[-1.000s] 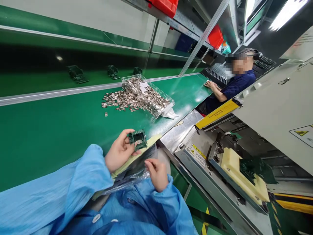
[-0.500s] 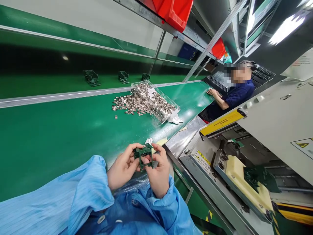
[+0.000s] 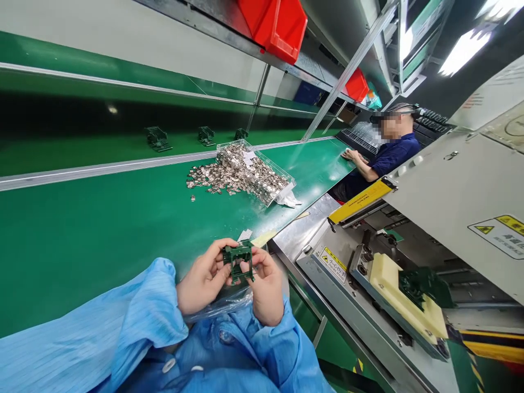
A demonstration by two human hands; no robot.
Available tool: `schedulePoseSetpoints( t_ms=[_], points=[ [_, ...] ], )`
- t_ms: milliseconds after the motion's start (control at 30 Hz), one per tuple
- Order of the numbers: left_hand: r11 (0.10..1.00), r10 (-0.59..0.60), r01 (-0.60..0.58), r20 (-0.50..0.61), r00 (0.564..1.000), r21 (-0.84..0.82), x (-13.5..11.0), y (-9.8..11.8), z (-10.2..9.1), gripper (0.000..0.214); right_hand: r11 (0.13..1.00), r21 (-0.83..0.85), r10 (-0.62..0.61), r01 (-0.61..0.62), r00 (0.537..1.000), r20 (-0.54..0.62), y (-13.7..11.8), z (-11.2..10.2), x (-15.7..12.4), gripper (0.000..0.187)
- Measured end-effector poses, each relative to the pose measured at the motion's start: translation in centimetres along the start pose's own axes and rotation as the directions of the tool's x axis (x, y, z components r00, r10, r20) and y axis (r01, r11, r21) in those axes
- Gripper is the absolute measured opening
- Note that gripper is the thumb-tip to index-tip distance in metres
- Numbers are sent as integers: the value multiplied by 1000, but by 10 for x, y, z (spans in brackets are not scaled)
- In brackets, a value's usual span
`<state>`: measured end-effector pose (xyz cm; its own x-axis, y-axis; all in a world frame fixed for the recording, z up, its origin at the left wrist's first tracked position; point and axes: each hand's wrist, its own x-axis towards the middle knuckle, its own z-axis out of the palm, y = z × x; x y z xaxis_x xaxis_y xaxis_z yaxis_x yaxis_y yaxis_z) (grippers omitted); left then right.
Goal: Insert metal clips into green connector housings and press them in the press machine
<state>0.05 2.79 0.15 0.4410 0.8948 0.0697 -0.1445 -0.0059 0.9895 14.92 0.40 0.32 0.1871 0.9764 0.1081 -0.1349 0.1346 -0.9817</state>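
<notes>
Between my two hands is a dark green plastic frame [image 3: 238, 254], roughly square with an opening in the middle. The fingers and thumb of my left hand [image 3: 203, 281] grip its left side. My right hand [image 3: 267, 284] holds its right side, with the thumb by the opening. Parts of the frame are hidden behind my fingers. Past the hands, a clear plastic box [image 3: 291, 183] lies on the green table [image 3: 102, 240], full of small metal pieces [image 3: 262, 177]. More loose pieces [image 3: 204, 177] are heaped to its left.
Three green parts [image 3: 158, 139] sit along the back ledge. Red bins [image 3: 282, 33] stand on the shelf above. To my right is a machine with a cream fixture [image 3: 387, 278] holding a green part. A co-worker [image 3: 395, 144] sits farther along the table.
The frame has turned slightly in my hands, and my right fingers have shifted along its right side. Both hands still hold it. My view has swung a little to the right.
</notes>
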Motion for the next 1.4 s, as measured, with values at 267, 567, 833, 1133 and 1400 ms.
schedulePoseSetpoints(
  t_ms=[267,567,833,1133,1400],
  points=[
    [986,-135,105,252,958,127,7,33,34,39,924,-240,-237,297,939,247,-43,-73,-26,71],
    [907,83,-341,689,720,247,123,78,178,55,778,-487,-622,396,588,-516,-93,-220,-101,59],
    [830,138,-454,671,729,323,171,65,317,84,737,-649,-676,189,197,-710,-124,-310,-102,54],
    [961,76,-238,695,715,140,148,88,183,57,594,-804,-492,40,809,-323,-156,-317,-38,54],
    [935,-186,-28,555,811,353,134,29,101,53,601,-771,-462,-212,695,-551,-150,-313,-64,48]
  ],
)
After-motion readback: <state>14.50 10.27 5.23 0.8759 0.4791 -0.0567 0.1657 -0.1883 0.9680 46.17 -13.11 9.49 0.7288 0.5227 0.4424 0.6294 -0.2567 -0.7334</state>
